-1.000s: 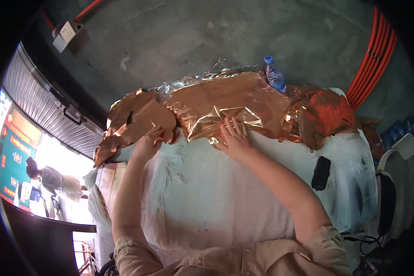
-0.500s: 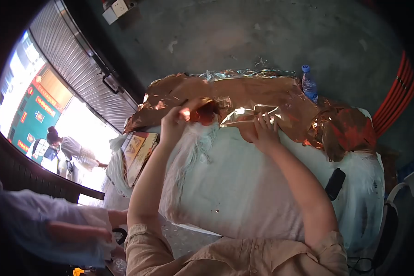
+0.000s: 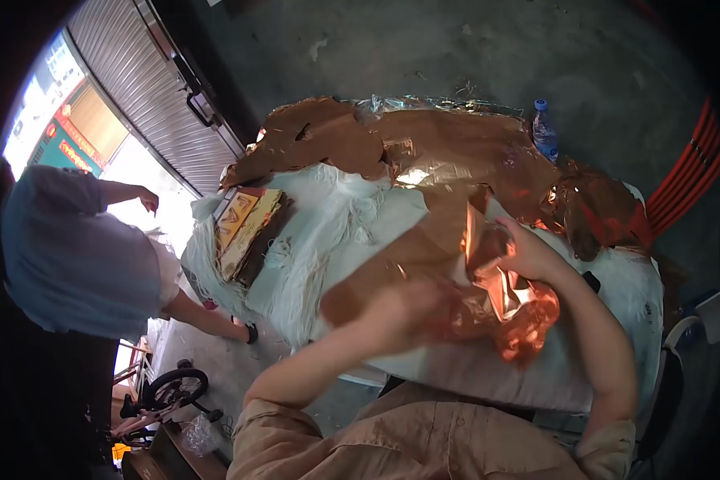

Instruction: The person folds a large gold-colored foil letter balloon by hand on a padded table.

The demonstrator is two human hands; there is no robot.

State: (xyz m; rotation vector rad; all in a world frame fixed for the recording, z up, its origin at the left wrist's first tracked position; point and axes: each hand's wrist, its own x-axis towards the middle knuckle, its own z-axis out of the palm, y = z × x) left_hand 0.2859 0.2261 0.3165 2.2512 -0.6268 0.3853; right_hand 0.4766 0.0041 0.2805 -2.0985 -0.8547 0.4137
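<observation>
Copper-coloured foil sheets (image 3: pixel 456 144) lie across the back of a padded surface with a pale cloth cover (image 3: pixel 296 272). One foil piece (image 3: pixel 400 264) has been drawn toward my body, its right part crumpled and shiny. My right hand (image 3: pixel 524 248) is closed on the upper edge of this piece, thumb and fingers pinching it. My left hand (image 3: pixel 412 312) is over the near part of the foil, smeared by motion, so its fingers cannot be made out. White stringy threads (image 3: pixel 332 200) spread over the cover left of the foil.
A stack of printed boards (image 3: pixel 248 232) lies at the left edge. A water bottle (image 3: pixel 545 132) stands behind the foil. A person (image 3: pixel 88 248) is at the left by the open doorway, above a small bicycle (image 3: pixel 168 392). Red pipes (image 3: pixel 688 168) run at the right.
Both hands have come nearer my body with a foil piece, exposing more white threads. The person at the left has moved up and now stands more fully in view. My view has shifted slightly.
</observation>
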